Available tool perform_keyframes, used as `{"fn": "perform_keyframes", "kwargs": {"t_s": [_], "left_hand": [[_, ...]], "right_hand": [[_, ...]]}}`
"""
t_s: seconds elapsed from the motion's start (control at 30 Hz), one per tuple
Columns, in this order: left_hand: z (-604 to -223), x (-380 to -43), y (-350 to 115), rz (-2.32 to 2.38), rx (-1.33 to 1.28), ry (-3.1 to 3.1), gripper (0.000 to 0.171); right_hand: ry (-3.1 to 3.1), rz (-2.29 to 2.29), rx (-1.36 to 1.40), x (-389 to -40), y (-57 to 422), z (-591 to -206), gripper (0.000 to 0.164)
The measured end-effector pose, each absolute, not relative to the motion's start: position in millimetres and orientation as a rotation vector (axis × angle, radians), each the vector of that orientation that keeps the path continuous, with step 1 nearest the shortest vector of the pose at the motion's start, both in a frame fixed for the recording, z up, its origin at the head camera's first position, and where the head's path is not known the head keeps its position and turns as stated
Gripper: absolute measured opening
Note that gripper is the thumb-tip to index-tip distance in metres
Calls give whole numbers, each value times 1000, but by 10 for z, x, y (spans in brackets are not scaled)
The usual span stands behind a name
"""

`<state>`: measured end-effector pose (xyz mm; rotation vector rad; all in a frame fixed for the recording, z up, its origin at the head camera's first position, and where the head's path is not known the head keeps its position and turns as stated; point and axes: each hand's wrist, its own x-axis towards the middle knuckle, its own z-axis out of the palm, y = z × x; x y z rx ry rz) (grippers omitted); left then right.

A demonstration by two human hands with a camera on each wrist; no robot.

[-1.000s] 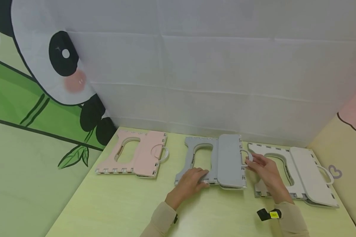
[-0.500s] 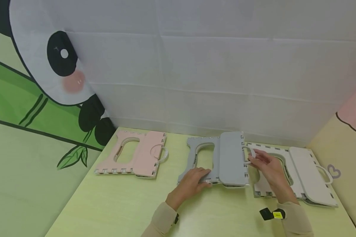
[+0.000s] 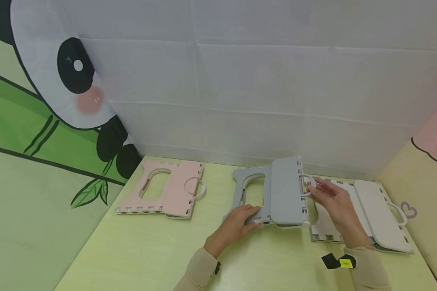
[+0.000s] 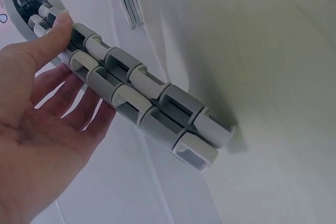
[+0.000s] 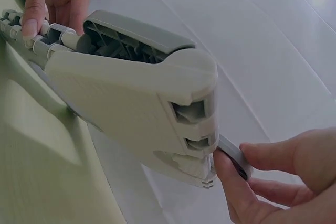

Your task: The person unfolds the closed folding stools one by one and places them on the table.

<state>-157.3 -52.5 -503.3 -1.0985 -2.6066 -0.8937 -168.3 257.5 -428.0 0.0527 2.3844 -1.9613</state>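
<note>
A grey-blue folding step stool point(image 3: 285, 192), folded flat, tilts with its right side raised off the table. My left hand point(image 3: 236, 224) grips its near hinged edge, fingers on top and thumb below along the front. In the left wrist view that hand point(image 4: 58, 103) has its thumb on one face of the hinged edge point(image 4: 152, 98) and the fingers behind. On the right, the stool's carry loop point(image 3: 307, 176) is pinched by my right hand point(image 3: 335, 202). The right wrist view shows the loop point(image 5: 234, 154) between thumb and fingers of that hand point(image 5: 286, 182).
A pink folded step stool point(image 3: 183, 186) lies flat at the left. Close on the right lies a white one point(image 3: 380, 216), partly hidden behind my right hand. The pale green table point(image 3: 149, 250) meets a white cloth wall point(image 3: 240, 81) at the back.
The right side of the grey-blue stool has risen, and the stool has shifted slightly right. My right hand has moved up and right with the loop; my left hand has barely moved.
</note>
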Motion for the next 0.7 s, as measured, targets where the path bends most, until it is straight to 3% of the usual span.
{"fn": "perform_keyframes", "kwargs": {"t_s": [0.7], "left_hand": [[-4993, -1561, -467, -1019, -1083, -2624, 55]], "right_hand": [[2060, -2363, -129, -1659, 2541, -4104, 53]]}}
